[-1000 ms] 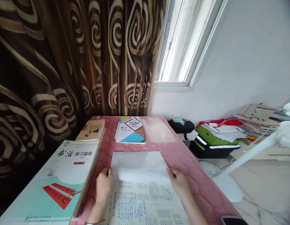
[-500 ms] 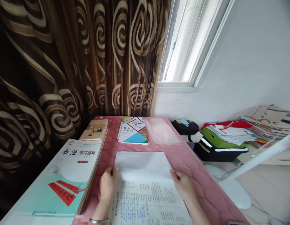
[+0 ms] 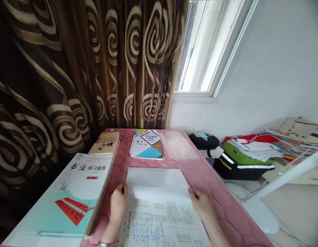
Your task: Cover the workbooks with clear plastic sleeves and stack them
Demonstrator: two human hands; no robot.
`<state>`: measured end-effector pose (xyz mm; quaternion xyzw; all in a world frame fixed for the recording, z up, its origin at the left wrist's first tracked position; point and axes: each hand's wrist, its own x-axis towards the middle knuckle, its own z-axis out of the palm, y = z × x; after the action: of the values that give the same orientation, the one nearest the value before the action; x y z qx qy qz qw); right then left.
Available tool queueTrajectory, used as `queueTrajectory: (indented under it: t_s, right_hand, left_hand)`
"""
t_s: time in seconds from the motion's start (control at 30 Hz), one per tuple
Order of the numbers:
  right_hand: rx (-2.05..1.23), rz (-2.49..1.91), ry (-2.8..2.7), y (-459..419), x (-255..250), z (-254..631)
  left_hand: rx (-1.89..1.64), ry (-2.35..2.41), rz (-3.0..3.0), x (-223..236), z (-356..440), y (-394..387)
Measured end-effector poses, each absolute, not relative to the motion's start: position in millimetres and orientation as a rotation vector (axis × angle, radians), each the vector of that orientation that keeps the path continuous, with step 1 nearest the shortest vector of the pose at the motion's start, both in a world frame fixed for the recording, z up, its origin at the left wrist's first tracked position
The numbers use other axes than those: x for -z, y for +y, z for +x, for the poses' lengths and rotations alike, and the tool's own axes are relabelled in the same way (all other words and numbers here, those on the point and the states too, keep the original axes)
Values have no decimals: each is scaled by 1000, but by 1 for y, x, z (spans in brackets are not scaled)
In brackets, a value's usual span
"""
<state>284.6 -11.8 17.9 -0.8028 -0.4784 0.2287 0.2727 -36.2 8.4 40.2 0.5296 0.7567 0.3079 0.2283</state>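
Grip: I have the left hand (image 3: 119,202) and the right hand (image 3: 202,205) each pinching a side edge of the printed paper (image 3: 171,214).
Printed paper: between the hands, reaching a little ahead of them, with a blank white band (image 3: 157,178) at its far end and blue handwriting (image 3: 145,230) nearer the body.
Handling: light and limp, I judge, easy to crease or tear; the smooth band may slip.
Where to hold: I would take both side edges level with the band's near border, off the writing, with even tension.
Left of grip: workbook stack (image 3: 83,188) near the left hand, so little sideways room.
Ahead of grip: bare strip of pink counter (image 3: 223,204), then booklets (image 3: 147,145) and clear plastic sheets (image 3: 179,145).
Right of grip: open counter narrowing to its edge; a white stand base (image 3: 263,214) lies lower, beyond it.
Far left ahead: tan book (image 3: 104,142), behind the stack.
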Motion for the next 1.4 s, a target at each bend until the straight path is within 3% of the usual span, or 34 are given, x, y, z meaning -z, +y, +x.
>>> queueTrajectory:
  t_s: [0.7,1.4]
  right_hand:
    - [-693,-2198,-1320,-13,-22,290]
    - [-451,-2304,-1392,-10,-14,279]
  left_hand:
    - [-691,2195,1474,-42,-30,9]
    - [-659,2166,1523,-42,-36,11]
